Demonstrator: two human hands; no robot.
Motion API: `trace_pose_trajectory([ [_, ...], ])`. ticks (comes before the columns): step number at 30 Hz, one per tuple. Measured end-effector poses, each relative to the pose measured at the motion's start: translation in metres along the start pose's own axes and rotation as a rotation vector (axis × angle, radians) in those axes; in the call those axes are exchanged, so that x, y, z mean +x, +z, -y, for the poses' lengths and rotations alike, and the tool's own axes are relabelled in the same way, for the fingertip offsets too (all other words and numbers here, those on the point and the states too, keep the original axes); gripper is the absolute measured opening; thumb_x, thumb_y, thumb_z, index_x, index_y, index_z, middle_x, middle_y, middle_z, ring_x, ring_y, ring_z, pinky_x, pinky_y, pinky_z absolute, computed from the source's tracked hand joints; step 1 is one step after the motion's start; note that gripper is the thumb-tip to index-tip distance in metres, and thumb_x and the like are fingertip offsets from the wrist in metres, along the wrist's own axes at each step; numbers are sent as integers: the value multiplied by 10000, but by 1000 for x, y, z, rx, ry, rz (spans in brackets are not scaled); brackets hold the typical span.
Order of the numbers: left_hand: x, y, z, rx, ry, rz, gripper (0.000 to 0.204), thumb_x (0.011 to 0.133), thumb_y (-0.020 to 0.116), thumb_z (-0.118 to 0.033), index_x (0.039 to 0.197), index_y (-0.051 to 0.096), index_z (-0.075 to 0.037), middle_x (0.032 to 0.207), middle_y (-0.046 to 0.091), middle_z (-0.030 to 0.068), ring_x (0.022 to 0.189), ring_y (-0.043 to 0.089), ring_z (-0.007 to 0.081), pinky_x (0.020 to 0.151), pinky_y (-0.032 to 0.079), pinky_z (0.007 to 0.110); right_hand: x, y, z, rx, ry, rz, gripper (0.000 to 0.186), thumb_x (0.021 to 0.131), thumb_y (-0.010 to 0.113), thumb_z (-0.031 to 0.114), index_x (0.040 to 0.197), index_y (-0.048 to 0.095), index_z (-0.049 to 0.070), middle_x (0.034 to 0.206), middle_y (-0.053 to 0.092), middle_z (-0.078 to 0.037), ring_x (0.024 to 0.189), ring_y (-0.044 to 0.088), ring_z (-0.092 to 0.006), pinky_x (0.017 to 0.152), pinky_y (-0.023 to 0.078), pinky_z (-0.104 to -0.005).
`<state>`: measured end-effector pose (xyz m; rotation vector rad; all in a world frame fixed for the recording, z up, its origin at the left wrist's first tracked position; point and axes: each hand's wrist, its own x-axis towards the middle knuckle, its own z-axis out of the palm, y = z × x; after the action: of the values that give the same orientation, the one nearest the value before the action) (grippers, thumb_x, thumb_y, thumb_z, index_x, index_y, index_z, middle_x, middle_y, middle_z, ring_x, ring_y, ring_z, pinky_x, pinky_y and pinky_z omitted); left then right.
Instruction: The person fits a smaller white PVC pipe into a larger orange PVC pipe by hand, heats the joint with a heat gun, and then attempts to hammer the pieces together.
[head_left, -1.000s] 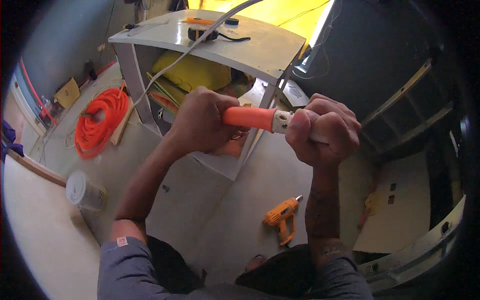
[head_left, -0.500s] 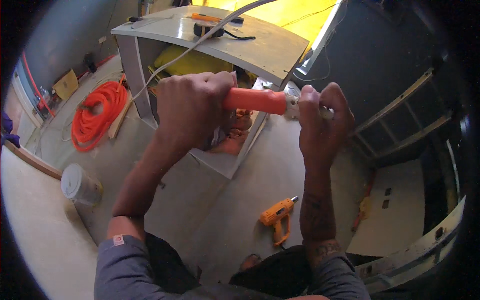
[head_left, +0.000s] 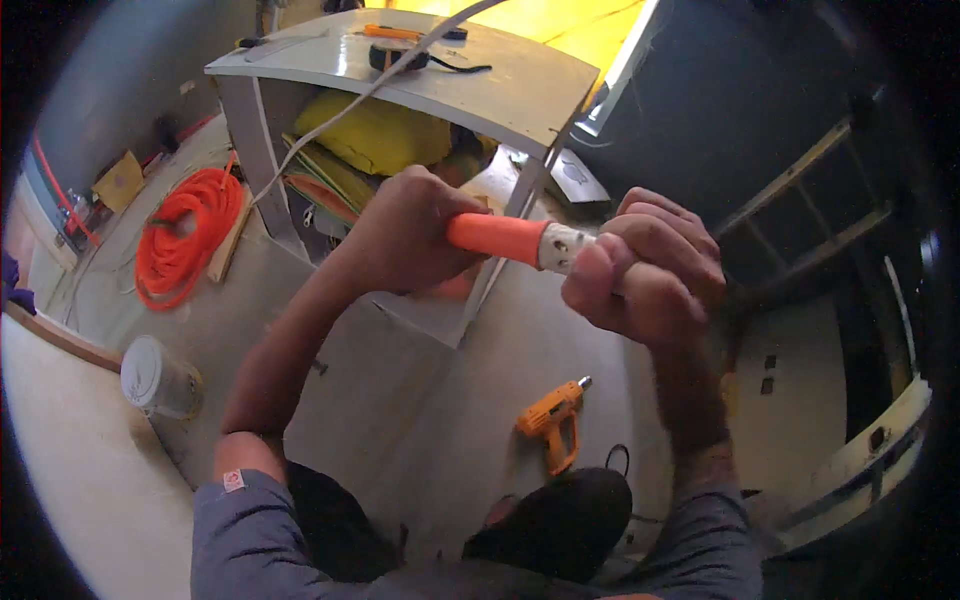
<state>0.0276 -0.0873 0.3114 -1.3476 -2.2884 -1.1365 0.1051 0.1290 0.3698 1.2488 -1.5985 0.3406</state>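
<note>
Held up in front of me is a short orange plastic pipe [head_left: 497, 238]. My left hand [head_left: 412, 232] is closed round its left part. A whitish cylindrical piece with small holes [head_left: 563, 247] sits at the pipe's right end; whether it goes inside the pipe is hidden. My right hand [head_left: 655, 265] wraps round the far part of this whitish piece, its thumb on the near side. The pipe slopes slightly down to the right. On the floor below lies an orange heat gun [head_left: 551, 422], touched by neither hand.
Beyond my hands stands a white-topped cabinet [head_left: 500, 75] bearing a tape measure [head_left: 398, 58] and an orange-handled tool [head_left: 392, 32]. At left are coiled orange tubing [head_left: 190, 235] and a white bucket [head_left: 160, 375]. A ladder-like frame [head_left: 795, 190] leans at right.
My right hand has turned, its fingers now curled over the whitish piece, and has come lower. The pipe tilts further down to the right. My left hand has shifted slightly right.
</note>
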Motion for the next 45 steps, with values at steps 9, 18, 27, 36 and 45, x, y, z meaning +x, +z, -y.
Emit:
trace_pose_trajectory([
  [9,-3,29,-1,-403,117,412,188,725,704,-152,714,626,18,553,544,134,485,514,201,532,442,339,25,-24,17,156,-283,318,314,705,600,-81,624,367,112,575,323,24,425,331,-118,390,279,-266],
  [18,0,23,-22,-41,152,-24,131,691,709,-213,723,687,-88,613,620,121,576,618,316,583,500,398,24,-39,30,-77,20,311,244,840,612,3,812,384,82,558,505,-62,420,454,-156,407,451,-312],
  [27,-3,9,-21,349,108,-383,95,655,732,-231,697,668,-176,600,621,51,565,635,276,537,485,398,23,-15,48,-306,450,73,315,846,656,20,677,397,76,555,543,-55,474,495,-88,439,415,-257],
  [36,-5,-3,-29,514,53,-536,79,694,723,-212,732,659,-185,616,628,39,557,635,261,507,475,396,23,6,41,-200,1074,-180,320,844,660,57,652,405,58,555,483,-62,532,480,-73,473,396,-278],
  [45,1,7,5,-240,37,79,160,751,757,-146,841,708,-23,636,645,69,564,568,118,582,465,294,24,-23,26,-97,-10,256,230,909,636,163,842,440,63,757,598,-119,608,564,-174,529,509,-354],
])
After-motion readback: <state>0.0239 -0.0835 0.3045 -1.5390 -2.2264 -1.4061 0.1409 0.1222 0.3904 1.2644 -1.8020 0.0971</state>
